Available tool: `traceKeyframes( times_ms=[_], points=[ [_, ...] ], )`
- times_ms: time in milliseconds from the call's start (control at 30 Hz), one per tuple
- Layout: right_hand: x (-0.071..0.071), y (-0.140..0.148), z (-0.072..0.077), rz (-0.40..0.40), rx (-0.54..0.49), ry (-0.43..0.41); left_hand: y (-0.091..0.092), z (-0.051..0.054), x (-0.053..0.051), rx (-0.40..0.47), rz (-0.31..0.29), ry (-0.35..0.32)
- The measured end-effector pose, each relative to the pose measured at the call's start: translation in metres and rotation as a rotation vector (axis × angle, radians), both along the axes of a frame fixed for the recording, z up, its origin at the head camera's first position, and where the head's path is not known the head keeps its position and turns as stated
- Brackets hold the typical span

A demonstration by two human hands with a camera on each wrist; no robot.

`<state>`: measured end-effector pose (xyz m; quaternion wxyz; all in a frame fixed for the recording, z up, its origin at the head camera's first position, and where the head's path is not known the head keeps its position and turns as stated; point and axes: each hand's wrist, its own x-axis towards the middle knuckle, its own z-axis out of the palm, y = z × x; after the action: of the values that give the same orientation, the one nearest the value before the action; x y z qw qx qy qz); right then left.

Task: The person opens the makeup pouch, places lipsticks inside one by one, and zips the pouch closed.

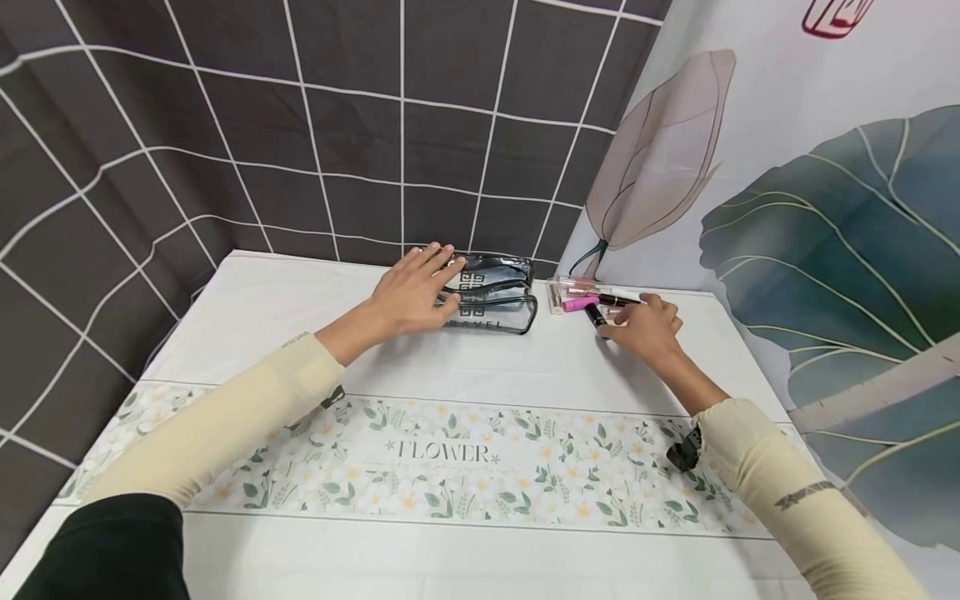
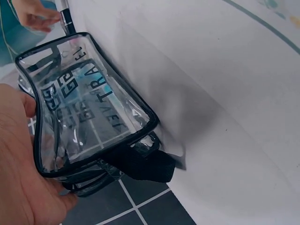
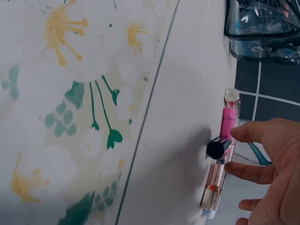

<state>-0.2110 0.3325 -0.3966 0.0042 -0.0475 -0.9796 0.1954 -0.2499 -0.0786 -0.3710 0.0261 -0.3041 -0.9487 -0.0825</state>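
A clear zip bag (image 1: 495, 292) with black trim and printed lettering lies at the table's back edge. My left hand (image 1: 416, 287) rests over its left end, fingers spread; in the left wrist view the hand (image 2: 23, 159) lies along the bag's edge (image 2: 152, 117). Beside the bag is a small pile of lip-makeup tubes: a pink tube (image 1: 580, 303), a black-capped tube (image 1: 596, 317) and several clear ones (image 3: 213, 185). My right hand (image 1: 647, 327) reaches over the pile's right side. In the right wrist view, its thumb and finger stand apart around the dark round cap (image 3: 216, 150).
A white tablecloth (image 1: 300, 317) with a floral printed band (image 1: 450, 467) covers the table. Behind stands a dark cloth with a white grid (image 1: 360, 133); a leaf-patterned curtain (image 1: 847, 233) hangs at the right. A black strap (image 2: 145, 164) sticks out from the bag's end.
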Motion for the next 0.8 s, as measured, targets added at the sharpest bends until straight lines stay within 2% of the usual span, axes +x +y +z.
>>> traceKeyframes(
  times_ms=[333, 800],
  points=[
    [-0.003, -0.005, -0.007, 0.014, 0.049, 0.009, 0.001, 0.000, 0.001, 0.007, -0.007, -0.003],
    [-0.003, -0.006, -0.012, 0.025, 0.041, 0.013, -0.001, -0.002, 0.000, 0.011, -0.003, 0.000]
  ],
)
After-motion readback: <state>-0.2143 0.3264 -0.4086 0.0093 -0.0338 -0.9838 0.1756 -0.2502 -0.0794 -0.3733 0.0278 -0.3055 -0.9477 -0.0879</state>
